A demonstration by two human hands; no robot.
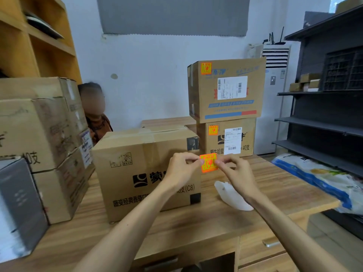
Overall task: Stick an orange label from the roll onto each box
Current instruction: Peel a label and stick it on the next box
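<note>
Orange label (209, 162) pinched flat between both hands: left hand (181, 169) takes its left edge, right hand (234, 171) its right edge, likely keeping the adhesive off itself. It hangs just beyond the fingertips, at the front box (141, 173) top right corner. Stacked boxes (227, 107) behind already wear theirs. White backing strip (231, 195) lies beneath the right wrist.

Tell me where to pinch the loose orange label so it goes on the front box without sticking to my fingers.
Pinch the orange label by its upper side edges only, as the left hand and right hand do now, one from each side. It is thin and hangs upright facing you, so edge grips keep it taut. The front box shows no orange label on its visible faces.
</note>
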